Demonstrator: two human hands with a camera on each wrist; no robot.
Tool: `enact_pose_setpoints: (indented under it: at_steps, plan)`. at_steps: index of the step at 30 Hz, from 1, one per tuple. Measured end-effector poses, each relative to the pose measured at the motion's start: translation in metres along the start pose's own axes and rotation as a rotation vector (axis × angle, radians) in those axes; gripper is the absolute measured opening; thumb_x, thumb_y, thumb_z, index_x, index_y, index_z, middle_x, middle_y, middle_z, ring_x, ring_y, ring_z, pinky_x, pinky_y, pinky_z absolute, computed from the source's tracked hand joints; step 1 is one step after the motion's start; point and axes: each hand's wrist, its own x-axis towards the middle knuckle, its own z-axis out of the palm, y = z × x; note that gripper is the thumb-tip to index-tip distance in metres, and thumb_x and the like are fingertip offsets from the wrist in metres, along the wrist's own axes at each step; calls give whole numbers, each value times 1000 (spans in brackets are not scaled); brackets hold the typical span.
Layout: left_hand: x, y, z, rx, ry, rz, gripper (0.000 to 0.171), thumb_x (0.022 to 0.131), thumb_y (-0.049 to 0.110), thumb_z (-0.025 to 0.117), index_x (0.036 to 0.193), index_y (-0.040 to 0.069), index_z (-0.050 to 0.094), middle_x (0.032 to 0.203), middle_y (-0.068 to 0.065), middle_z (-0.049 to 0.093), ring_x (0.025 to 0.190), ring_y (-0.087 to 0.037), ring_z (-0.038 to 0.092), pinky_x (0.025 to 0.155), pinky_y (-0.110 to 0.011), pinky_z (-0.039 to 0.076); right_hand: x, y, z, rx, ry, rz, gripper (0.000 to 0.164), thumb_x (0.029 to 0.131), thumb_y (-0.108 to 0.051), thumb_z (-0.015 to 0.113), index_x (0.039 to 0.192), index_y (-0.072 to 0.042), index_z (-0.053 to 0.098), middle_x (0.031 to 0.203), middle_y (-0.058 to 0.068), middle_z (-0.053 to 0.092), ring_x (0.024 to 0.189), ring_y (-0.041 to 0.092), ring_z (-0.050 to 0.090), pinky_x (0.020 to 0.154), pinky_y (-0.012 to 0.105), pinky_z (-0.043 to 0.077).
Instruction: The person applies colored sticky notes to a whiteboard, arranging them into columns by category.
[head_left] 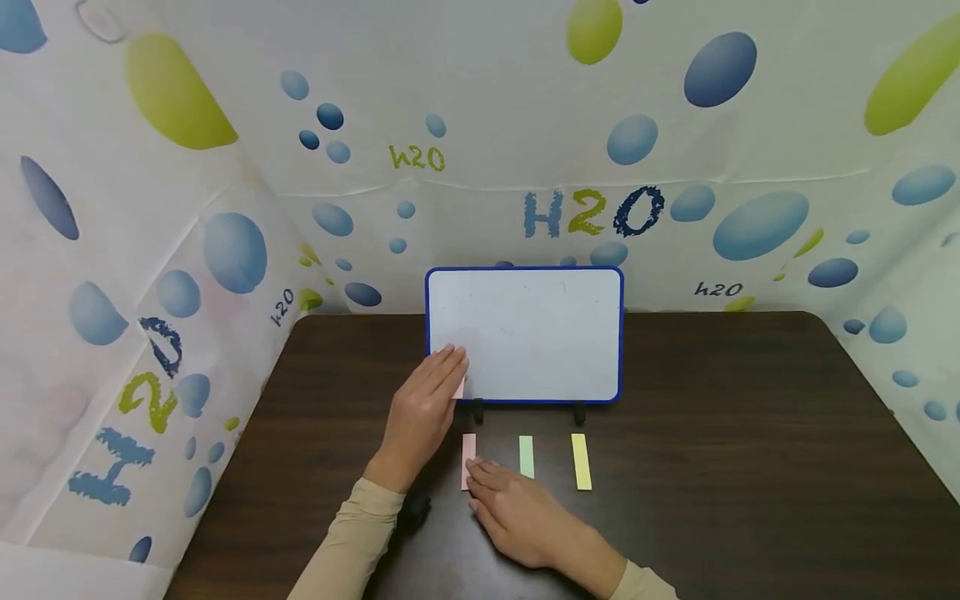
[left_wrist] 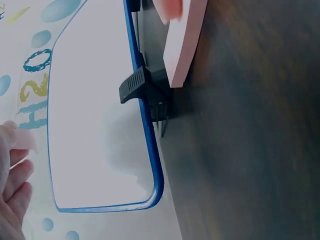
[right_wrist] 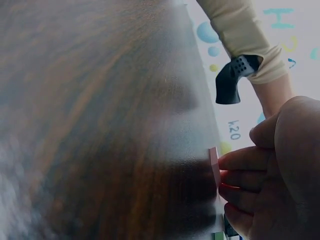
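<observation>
My left hand (head_left: 423, 408) is at the lower left corner of a blue-framed whiteboard (head_left: 540, 333). In the left wrist view it pinches a small pink sticky note (left_wrist: 24, 140) between thumb and fingers. On the table just below, my right hand (head_left: 525, 512) rests its fingertips against the pad of pink sticky notes (head_left: 468, 454). The right wrist view shows those fingers nearly straight along the side of the pink pad (right_wrist: 215, 165), thumb held apart. A pad of green sticky notes (head_left: 527, 454) lies partly behind the right hand, and a yellow pad (head_left: 581, 461) to its right.
Black stand clips (head_left: 478, 411) hold up the whiteboard's bottom edge on the dark wooden table (head_left: 750, 467). A white sheet printed with bubbles and H2O lettering (head_left: 592, 212) hangs behind and at both sides. A black camera (right_wrist: 235, 77) is strapped at the left wrist.
</observation>
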Motion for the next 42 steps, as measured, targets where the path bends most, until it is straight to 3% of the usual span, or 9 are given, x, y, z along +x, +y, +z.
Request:
enact_pose_setpoints:
  at_steps: [9,42]
  plan:
    - [10,-8,12,28,71,5,42,86,-7,74,128,-1,69,134,-15,68,127,-29,65,109,-42,51,-1,2,1,16,-9,9,46,111,-31,37,146,-7,56,157,7,49,147,21,46,120,39,42]
    - [43,-42,34,76,174,38,42,88,-6,73,129,-3,68,135,-17,67,127,-32,65,108,-45,52,-2,0,2,-4,2,1,47,111,-32,35,144,-8,58,157,7,49,146,21,46,120,40,42]
